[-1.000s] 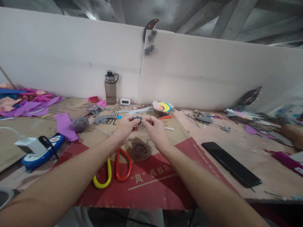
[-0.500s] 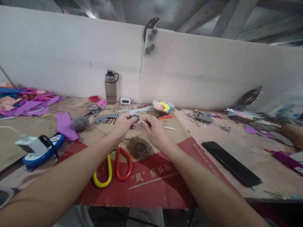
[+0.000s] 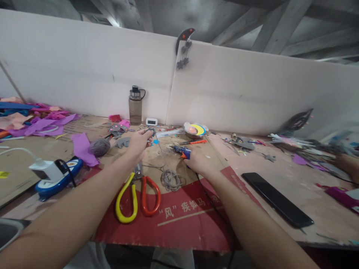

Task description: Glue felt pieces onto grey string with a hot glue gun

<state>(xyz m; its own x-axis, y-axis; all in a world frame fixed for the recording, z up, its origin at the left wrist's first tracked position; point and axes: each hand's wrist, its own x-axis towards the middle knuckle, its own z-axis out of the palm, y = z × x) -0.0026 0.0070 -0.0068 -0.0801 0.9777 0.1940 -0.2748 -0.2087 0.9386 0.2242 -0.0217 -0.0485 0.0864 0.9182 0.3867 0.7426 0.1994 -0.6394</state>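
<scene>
My left hand pinches a small grey piece between thumb and fingers, and a strand of yarn runs down from it. In my right hand is a blue glue gun with an orange trigger, its nozzle pointing left towards the left hand. A black cord trails from it across the red cardboard. Between my forearms lies a loose coil of grey yarn. Left of the coil are scissors with one yellow and one red handle.
A bottle and a small white digital clock stand by the white partition. A bowl, an orange-handled tool and a grey yarn ball lie about. A phone rests right; a power strip left. Another person's hand is far right.
My hands were close together at the small piece; the right has moved away to the right and taken hold of the glue gun. The left still holds the piece. The view shifted slightly.
</scene>
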